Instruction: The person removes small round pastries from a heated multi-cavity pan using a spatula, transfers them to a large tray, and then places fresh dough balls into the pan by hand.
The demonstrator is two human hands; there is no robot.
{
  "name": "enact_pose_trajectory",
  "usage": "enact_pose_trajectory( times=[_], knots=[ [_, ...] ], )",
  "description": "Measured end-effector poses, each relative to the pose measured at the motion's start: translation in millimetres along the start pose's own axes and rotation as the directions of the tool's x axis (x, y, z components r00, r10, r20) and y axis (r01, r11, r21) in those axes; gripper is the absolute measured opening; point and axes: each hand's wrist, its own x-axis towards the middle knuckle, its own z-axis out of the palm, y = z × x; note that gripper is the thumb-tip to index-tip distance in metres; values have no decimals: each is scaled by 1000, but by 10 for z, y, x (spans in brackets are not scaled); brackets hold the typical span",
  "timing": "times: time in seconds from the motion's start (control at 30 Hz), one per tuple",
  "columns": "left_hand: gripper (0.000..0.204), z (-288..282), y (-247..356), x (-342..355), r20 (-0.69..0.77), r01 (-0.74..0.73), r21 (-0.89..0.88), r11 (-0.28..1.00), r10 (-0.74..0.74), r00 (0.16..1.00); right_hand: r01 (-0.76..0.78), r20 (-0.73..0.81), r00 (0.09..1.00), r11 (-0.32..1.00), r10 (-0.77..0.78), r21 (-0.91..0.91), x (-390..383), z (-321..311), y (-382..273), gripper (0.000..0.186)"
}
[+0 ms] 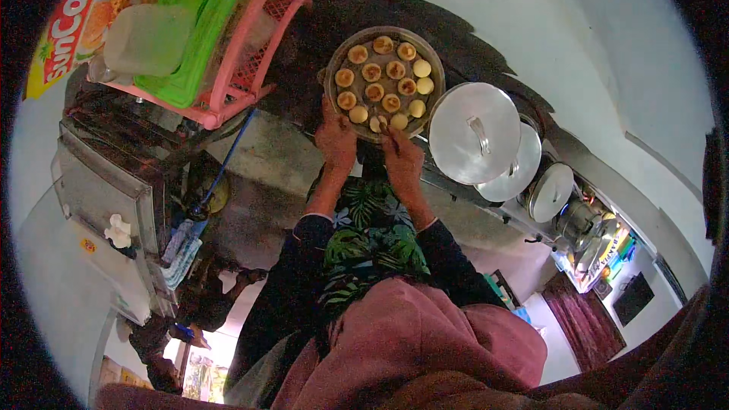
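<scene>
A round metal pan (380, 30) holds several small round pastries. Most have browned tops, such as the browned pastry (371, 71) near the middle; pale ones, like the pale pastry (425, 86), sit along the right and near sides. My left hand (336, 140) is closed on the pan's near-left rim, its fingertips partly hidden. At the near rim, my right hand (403, 158) has its fingertips pinched against a pale pastry (375, 125). Whether that pastry is lifted off the pan, I cannot tell.
Right of the pan, a large silver lid (475, 134) stands close by, with a second lid (516, 171) and a smaller lidded pot (552, 192) beyond. At left, a pink plastic rack (262, 30) bears a green lid (171, 80) and a translucent container (148, 39). A white wall rises behind.
</scene>
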Motion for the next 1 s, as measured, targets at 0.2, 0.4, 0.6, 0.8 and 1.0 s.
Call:
enact_pose_trajectory(
  times=[0.2,0.4,0.6,0.8,1.0],
  knots=[
    [69,217,-17,-107,31,-37,86,996,34,999,-86,41,995,996,87,-27,-111,-23,85,25],
    [67,157,-5,-99,113,55,243,968,-85,990,-124,74,991,974,112,187,-301,-247,89,25],
    [63,138,-47,-178,78,-5,218,976,-12,997,-47,21,999,989,45,138,-226,-169,201,24],
    [53,213,73,-259,112,52,150,987,-69,991,-73,13,997,986,72,152,-314,-251,221,24],
    [41,158,189,-192,-81,-112,91,990,119,990,-60,15,998,983,58,175,-370,-323,266,25]
  ],
)
